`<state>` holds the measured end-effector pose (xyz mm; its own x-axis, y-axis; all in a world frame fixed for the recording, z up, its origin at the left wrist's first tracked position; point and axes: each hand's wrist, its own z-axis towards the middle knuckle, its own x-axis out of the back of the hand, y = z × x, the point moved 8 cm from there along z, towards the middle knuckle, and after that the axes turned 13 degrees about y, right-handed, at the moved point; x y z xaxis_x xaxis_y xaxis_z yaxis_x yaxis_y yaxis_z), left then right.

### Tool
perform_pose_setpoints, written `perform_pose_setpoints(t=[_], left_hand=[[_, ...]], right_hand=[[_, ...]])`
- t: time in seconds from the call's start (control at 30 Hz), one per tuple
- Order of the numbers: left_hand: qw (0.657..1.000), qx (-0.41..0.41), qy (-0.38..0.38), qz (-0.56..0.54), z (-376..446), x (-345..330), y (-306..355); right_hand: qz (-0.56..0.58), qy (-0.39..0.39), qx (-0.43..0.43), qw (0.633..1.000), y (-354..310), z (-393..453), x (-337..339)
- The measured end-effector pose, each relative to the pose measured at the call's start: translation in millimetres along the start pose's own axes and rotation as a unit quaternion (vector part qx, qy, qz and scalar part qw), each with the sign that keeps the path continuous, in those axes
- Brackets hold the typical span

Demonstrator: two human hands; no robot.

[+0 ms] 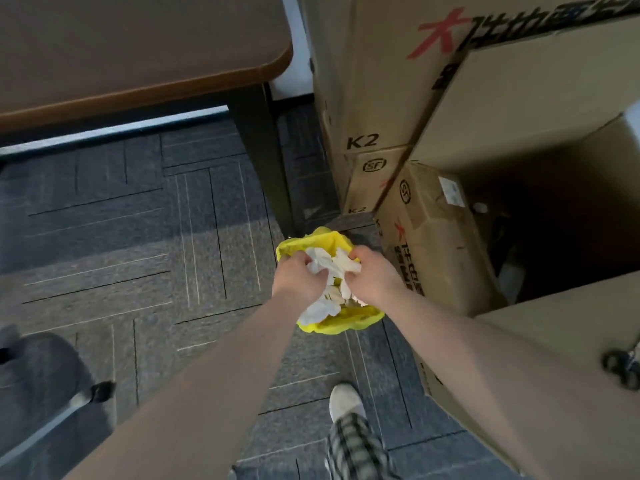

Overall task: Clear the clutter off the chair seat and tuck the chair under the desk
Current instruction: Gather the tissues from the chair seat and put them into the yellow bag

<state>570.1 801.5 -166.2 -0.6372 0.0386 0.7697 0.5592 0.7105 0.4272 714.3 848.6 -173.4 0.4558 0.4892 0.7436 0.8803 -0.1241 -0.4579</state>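
Both my hands reach down over a small bin lined with a yellow bag (pixel 341 322) on the carpet. My left hand (pixel 298 280) and my right hand (pixel 375 277) each pinch crumpled white paper tissues (pixel 332 268) just above the bin's mouth. More white paper (pixel 317 311) lies inside the bag. The brown desk (pixel 138 46) fills the upper left, its dark leg (pixel 263 157) standing just beyond the bin. A dark chair seat (pixel 38 393) shows at the lower left edge.
Stacked cardboard boxes (pixel 398 81) stand to the right of the desk leg, and an open box (pixel 554 220) sits at the far right. Grey patterned carpet (pixel 138 254) spreads under the desk. My shoe (pixel 346 401) is below the bin.
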Motion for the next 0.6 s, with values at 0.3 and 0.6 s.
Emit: perform_pose_setpoints(t=[0.3, 0.6], left_hand=[[0.981, 0.125, -0.019, -0.145, 17, -38, -13], [0.995, 0.059, -0.062, -0.052, 24, -28, -20]], right_hand=[[0.073, 0.003, -0.053, 0.996, 16, 21, -22], [0.02, -0.047, -0.019, 0.998, 5, 18, -29]])
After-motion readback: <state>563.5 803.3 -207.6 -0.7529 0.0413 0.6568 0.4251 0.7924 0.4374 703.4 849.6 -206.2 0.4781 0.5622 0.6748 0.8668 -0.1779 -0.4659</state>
